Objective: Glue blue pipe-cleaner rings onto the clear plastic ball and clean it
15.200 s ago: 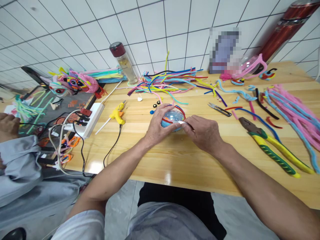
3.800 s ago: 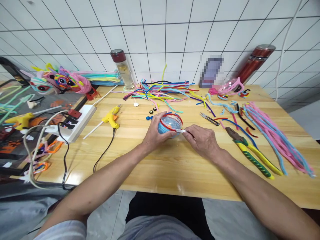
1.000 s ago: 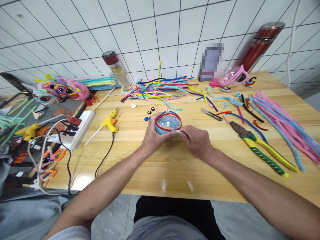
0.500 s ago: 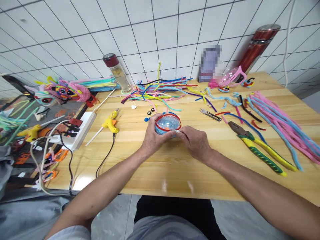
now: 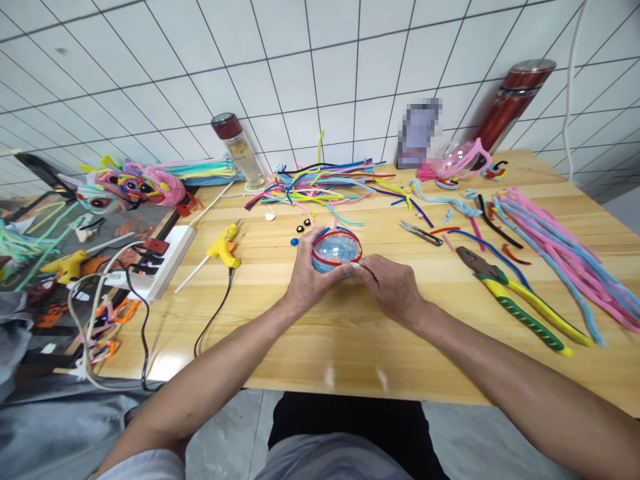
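My left hand (image 5: 311, 270) is closed round the side of a clear plastic bowl-shaped shell (image 5: 336, 249), its thumb along the near edge. Red pipe cleaner lines the shell's rim, and blue pipe cleaner is wrapped round the outside. At the near right edge of the rim, my right hand (image 5: 387, 280) is closed in a pinch beside the left thumb tip. What lies between those fingertips is hidden. Just behind the shell are small black rings (image 5: 303, 226) and a blue button-like piece (image 5: 294, 242).
Left stand a yellow glue gun (image 5: 224, 247) and a white power strip (image 5: 173, 257) with cables. Pipe cleaners (image 5: 325, 180) lie heaped at the back by a glass bottle (image 5: 243, 153). Right are thread snips (image 5: 421, 232), green-yellow pliers (image 5: 515, 297) and a pink-blue bundle (image 5: 560, 253).
The camera view has shifted slightly. Both hands keep their hold at the shell, with hardly any visible movement.
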A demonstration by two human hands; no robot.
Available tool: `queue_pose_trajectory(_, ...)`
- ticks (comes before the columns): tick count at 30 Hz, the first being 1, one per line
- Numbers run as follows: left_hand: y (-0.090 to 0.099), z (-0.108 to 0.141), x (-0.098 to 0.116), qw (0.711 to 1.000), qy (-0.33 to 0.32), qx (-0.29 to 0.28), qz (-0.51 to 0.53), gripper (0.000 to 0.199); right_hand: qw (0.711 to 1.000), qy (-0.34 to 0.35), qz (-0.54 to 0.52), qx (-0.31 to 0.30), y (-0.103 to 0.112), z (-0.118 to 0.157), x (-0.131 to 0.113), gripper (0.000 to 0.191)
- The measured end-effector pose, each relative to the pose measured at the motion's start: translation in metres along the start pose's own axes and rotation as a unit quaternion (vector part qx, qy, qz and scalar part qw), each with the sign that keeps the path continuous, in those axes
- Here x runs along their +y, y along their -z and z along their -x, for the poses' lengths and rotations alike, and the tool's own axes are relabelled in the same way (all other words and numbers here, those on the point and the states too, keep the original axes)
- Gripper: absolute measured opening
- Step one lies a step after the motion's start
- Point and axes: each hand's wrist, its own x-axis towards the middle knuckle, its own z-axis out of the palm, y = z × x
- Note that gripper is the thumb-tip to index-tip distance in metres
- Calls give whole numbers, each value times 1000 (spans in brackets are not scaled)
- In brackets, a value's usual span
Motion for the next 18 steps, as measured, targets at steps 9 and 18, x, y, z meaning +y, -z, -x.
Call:
queue_pose_trajectory(9, 5, -3, -5, 998, -45, -25, -37, 86, 999, 19, 10, -26, 6, -2, 2, 43)
queue_pose_trajectory(18, 4, -2, 3, 1000, -2, -24, 6, 82, 1000, 2, -11, -5, 2, -1, -2, 40)
